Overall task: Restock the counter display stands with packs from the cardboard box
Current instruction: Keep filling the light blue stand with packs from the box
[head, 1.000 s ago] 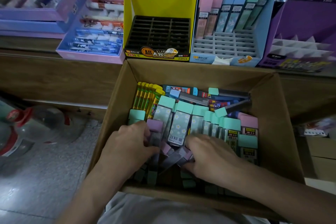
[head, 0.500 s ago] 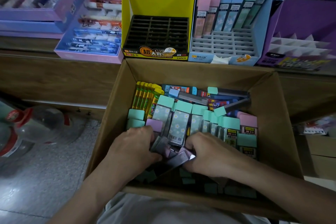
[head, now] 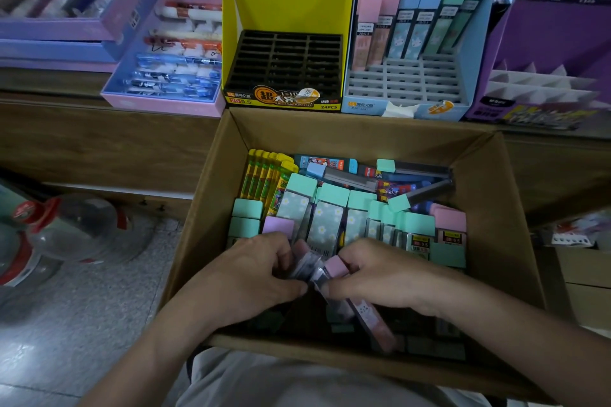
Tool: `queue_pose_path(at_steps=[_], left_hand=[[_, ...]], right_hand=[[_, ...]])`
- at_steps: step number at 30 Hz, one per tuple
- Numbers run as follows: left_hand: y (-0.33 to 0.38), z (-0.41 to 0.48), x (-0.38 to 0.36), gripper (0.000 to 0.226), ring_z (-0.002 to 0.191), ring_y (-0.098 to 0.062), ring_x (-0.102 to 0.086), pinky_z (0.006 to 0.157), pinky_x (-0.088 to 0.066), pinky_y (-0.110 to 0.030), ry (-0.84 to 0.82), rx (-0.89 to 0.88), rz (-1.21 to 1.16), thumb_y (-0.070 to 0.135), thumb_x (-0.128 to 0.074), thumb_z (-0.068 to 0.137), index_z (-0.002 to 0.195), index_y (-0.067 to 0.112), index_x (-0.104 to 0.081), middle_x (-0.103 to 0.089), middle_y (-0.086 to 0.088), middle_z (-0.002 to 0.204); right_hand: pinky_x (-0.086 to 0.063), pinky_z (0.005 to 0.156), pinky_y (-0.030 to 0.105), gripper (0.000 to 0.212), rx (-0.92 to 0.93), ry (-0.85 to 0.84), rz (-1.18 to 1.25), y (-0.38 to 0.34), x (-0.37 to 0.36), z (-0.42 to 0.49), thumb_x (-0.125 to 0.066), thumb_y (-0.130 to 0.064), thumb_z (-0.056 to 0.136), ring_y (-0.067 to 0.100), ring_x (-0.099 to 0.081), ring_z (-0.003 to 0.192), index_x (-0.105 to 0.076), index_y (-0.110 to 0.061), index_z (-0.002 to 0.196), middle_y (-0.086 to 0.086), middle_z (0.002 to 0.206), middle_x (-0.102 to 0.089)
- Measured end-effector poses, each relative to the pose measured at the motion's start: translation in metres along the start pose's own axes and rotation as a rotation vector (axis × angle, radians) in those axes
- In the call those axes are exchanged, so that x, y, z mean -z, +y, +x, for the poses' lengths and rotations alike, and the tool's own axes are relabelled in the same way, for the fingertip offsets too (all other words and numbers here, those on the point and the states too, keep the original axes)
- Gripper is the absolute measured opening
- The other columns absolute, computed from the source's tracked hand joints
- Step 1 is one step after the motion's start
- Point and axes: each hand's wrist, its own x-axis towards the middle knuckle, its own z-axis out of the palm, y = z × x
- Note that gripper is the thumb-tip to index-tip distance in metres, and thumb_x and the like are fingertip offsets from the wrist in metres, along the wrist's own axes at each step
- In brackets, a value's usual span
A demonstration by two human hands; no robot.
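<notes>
Two hands meet low in the middle of the frame. The left hand (head: 251, 274) curls its fingers round a small bundle of packs (head: 309, 269), and the right hand (head: 380, 274) pinches the same bundle from the other side. Change vs. half a second ago: the hands are closer together and the bundle is drawn up off the loose layer. A pink-capped pack (head: 370, 317) now sticks out under the right hand, slanting toward lower right; it did not show before. Count of packs in the grip: cannot tell, blurred. Around the hands, the cardboard box (head: 205, 208) holds upright mint-capped packs (head: 330, 195), with yellow packs (head: 264, 182) at its upper left. Beyond the box rim, on the counter along the top of the frame, the yellow stand (head: 287, 6) has an empty black grid. The blue stand (head: 410, 86) has only its back rows filled and its grey front slots are bare. The purple stand (head: 555, 43) at upper right shows bare dividers. Reading: gathering looks about done and the grip seems ready to lift out. The pink pack resembles the blue stand's stock, so that is the likely destination. Restock barely begun.
</notes>
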Motion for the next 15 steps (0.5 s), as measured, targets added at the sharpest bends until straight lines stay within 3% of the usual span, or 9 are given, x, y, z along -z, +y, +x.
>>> queue_pose_path(at_steps=[5,9,12,15], left_hand=[[-0.001,0.002,-0.001,0.036,0.061,0.000,-0.049,0.058,-0.041,-0.027,-0.016,0.009,-0.040,0.056,-0.076,0.070,0.080,0.032,-0.052,-0.058,0.016,0.068],[-0.001,0.003,-0.001,0.036,0.065,-0.004,-0.054,0.060,-0.045,-0.032,-0.042,0.010,-0.057,0.058,-0.073,0.068,0.082,0.033,-0.050,-0.064,0.010,0.077],[-0.002,0.006,0.000,0.034,0.069,-0.006,-0.058,0.067,-0.052,-0.041,-0.035,-0.004,-0.135,0.057,-0.071,0.066,0.085,0.035,-0.053,-0.066,0.008,0.079],[-0.002,0.006,0.002,0.041,0.080,0.006,-0.066,0.076,-0.057,-0.030,-0.036,-0.011,-0.299,0.053,-0.072,0.066,0.104,0.051,-0.058,-0.071,0.022,0.089]], right_hand=[[-0.039,0.069,0.032,0.026,-0.024,-0.013,0.078,-0.001,0.003,-0.003,-0.080,-0.039,0.085,0.011,-0.059,0.073,-0.074,-0.014,0.088,-0.002,0.076,-0.065],[-0.040,0.074,0.034,0.027,-0.012,-0.023,0.111,-0.002,0.007,-0.004,-0.080,-0.036,0.086,0.015,-0.063,0.082,-0.077,-0.011,0.096,0.014,0.098,-0.075],[-0.047,0.079,0.038,0.023,0.001,-0.020,0.129,-0.001,0.014,-0.005,-0.079,-0.033,0.087,0.023,-0.069,0.091,-0.078,-0.012,0.096,0.011,0.099,-0.077],[-0.048,0.091,0.041,0.022,0.015,0.001,0.187,-0.001,0.023,-0.005,-0.078,-0.029,0.089,0.037,-0.067,0.111,-0.077,-0.011,0.100,0.018,0.112,-0.074]])
